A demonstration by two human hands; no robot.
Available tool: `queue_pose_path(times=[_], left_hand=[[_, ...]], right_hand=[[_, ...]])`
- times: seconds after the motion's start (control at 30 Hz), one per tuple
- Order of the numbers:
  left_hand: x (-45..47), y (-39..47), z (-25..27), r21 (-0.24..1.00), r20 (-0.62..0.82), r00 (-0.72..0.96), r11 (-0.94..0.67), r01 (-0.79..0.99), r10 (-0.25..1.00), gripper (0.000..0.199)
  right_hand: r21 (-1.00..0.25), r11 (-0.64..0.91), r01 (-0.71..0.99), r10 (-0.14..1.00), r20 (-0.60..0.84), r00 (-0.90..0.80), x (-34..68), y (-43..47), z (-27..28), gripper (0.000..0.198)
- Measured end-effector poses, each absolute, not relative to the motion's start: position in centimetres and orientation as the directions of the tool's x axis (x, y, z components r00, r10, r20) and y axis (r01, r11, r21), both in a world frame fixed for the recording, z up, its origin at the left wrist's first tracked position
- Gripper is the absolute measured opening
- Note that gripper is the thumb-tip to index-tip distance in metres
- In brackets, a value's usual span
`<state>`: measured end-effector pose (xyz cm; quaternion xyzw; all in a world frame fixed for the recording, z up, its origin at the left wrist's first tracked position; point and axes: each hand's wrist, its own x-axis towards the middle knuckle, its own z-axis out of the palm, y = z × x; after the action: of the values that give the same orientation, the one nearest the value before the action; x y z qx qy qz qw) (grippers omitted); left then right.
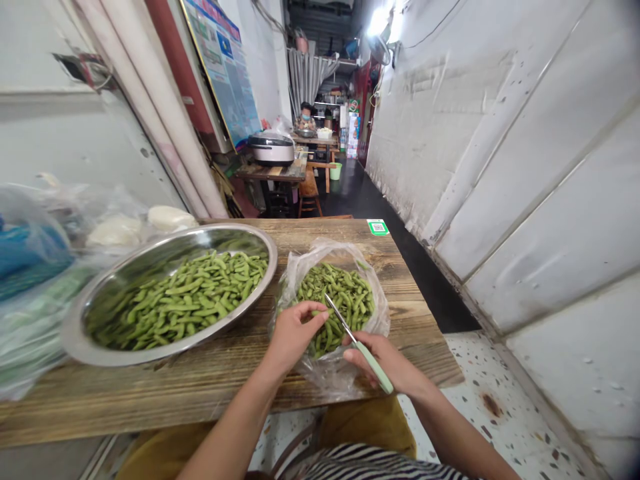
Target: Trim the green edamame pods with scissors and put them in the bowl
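Note:
My left hand (295,333) is closed in a pinch on a green soybean pod (320,313), over a clear plastic bag (381,313) spread open on the table. More soybean pods (350,297) fill the bag. In my right hand (383,360) is a pair of scissors (373,367) with pale green handles. Their blades point up and to the left, with the tips close to the fingers of my left hand. Left of the bag stands a wide metal basin (273,250) holding a large heap of soybean pods (200,293).
Plastic bags (40,320) crowd the left end of the wooden table (400,267). A green QR-code card (378,227) lies at its far right corner. Beyond are another table with a pink and black cooker (271,148), a bench (309,190) and a seated person (306,120).

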<state>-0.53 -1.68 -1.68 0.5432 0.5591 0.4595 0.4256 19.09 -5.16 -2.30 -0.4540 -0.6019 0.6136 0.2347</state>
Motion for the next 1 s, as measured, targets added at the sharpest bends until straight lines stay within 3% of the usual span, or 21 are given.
queue_pose_path(times=[0.1,0.23,0.5,0.77,1.0], left_hand=[[-0.3,-1.7,-1.7,0.999,-0.028,-0.122,0.031,0.015,0.992,0.028],[-0.5,-1.5,-1.8,0.989,-0.075,-0.204,0.047,-0.141,0.976,0.03],[-0.5,-1.9,-1.1,0.927,-0.117,-0.097,0.074,-0.367,0.988,0.034],[-0.4,-2.2,-1.1,0.999,-0.01,-0.119,0.006,-0.036,0.993,0.035],[-0.2,-2.4,-1.1,0.997,-0.067,-0.106,0.07,0.02,0.992,0.032]], right_hand=[[-0.949,-0.24,0.203,0.836,-0.309,-0.454,18.9,-5.1,-2.6,0.046],[-0.962,-0.209,0.175,0.864,-0.266,-0.428,19.0,-5.0,-3.1,0.051],[-0.971,-0.101,0.218,0.867,-0.193,-0.459,19.1,-5.0,-2.9,0.052],[-0.966,-0.08,0.246,0.853,-0.194,-0.484,19.1,-5.0,-2.8,0.052],[-0.969,-0.098,0.228,0.834,-0.205,-0.512,18.8,-5.1,-2.4,0.05]])
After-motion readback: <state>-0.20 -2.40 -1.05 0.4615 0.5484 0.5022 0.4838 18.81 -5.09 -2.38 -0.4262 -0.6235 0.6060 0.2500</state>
